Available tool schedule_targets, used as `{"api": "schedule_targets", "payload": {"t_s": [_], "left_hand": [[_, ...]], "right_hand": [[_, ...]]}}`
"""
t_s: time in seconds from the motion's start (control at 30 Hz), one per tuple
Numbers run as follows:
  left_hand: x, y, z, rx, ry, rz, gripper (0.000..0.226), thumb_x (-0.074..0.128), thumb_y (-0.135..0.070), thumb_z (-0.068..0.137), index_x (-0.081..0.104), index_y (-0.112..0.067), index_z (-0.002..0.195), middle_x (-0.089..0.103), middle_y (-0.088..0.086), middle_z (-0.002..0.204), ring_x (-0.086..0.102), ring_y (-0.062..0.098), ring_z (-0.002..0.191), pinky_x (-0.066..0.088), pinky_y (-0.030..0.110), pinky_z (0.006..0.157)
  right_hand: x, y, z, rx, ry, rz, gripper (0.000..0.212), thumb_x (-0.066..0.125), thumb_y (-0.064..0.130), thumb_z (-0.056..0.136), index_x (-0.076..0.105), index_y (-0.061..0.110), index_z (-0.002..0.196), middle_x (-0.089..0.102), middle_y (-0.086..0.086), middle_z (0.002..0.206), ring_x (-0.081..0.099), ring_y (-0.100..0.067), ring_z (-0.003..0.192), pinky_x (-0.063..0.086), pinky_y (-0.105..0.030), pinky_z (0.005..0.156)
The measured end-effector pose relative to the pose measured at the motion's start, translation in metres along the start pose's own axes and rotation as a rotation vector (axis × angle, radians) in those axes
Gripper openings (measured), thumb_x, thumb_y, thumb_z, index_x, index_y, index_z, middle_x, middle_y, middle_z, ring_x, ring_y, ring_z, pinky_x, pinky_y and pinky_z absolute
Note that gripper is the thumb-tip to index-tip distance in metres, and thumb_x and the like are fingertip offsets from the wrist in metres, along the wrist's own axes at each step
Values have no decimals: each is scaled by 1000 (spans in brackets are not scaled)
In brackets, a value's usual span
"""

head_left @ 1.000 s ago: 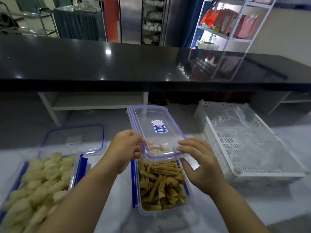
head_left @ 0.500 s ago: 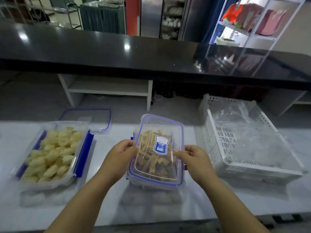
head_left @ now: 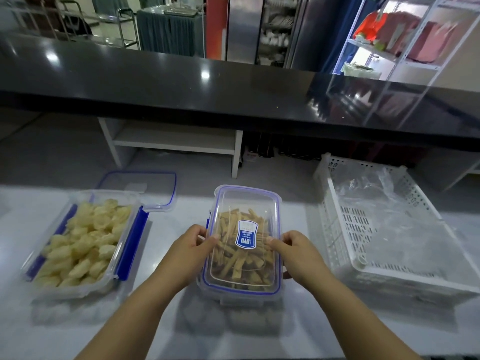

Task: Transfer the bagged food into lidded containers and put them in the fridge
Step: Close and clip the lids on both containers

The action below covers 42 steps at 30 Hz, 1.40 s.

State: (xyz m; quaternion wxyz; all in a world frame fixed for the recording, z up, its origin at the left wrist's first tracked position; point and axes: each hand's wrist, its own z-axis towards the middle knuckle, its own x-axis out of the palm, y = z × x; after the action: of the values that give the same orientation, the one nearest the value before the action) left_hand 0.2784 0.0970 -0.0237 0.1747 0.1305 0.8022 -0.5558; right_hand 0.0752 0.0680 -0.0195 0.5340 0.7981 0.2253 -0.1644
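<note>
A clear container of brown stick snacks (head_left: 241, 287) stands on the white counter in front of me. Its clear lid with a blue seal and blue label (head_left: 245, 201) lies flat on top. My left hand (head_left: 189, 252) grips the container's left side, thumb pressing on the lid. My right hand (head_left: 298, 253) grips the right side the same way. To the left, a second open container (head_left: 78, 289) holds pale yellow puffed pieces, its blue side clips folded out. That container's loose lid (head_left: 145, 188) lies behind it.
A white perforated plastic basket (head_left: 384, 274) holding crumpled empty clear bags stands to the right. A black raised counter (head_left: 181, 84) runs across behind, with a white shelf unit (head_left: 176, 141) beneath it. Metal shelving with red items stands far right.
The lid, held tilted above the stick snacks a second ago, has come down flat onto the container. Both hands have shifted to the container's sides.
</note>
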Motion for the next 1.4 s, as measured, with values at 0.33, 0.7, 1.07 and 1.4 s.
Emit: {"api": "schedule_targets", "payload": {"t_s": [0.33,0.7,1.07,1.4], "left_hand": [[-1,-6,18,28,117,-43,45,53,-18,94,35,-27,135,51,-14,91,59,7,78,51,17,56],[-7,7,30,47,147,-63,49,65,-17,86,48,-33,129,60,-4,105,63,17,97,58,32,77],[5,14,29,-16,60,-155,59,63,-24,88,34,-35,139,53,-2,114,56,13,95,51,23,63],[4,25,29,-197,43,-238,71,68,-32,83,34,-12,142,58,12,129,62,26,101,53,33,74]], "right_hand": [[9,3,19,-93,38,-46,43,57,26,94,41,27,133,56,16,84,60,-4,77,52,-24,65],[6,-4,26,-108,52,54,44,62,18,90,49,25,132,57,13,95,57,-5,86,49,-18,62],[11,-9,26,-28,22,168,60,65,24,89,37,30,141,57,3,98,62,-10,83,55,-28,68],[8,-14,22,155,1,234,86,72,38,80,24,11,146,56,-11,128,63,-23,92,56,-35,69]]}}
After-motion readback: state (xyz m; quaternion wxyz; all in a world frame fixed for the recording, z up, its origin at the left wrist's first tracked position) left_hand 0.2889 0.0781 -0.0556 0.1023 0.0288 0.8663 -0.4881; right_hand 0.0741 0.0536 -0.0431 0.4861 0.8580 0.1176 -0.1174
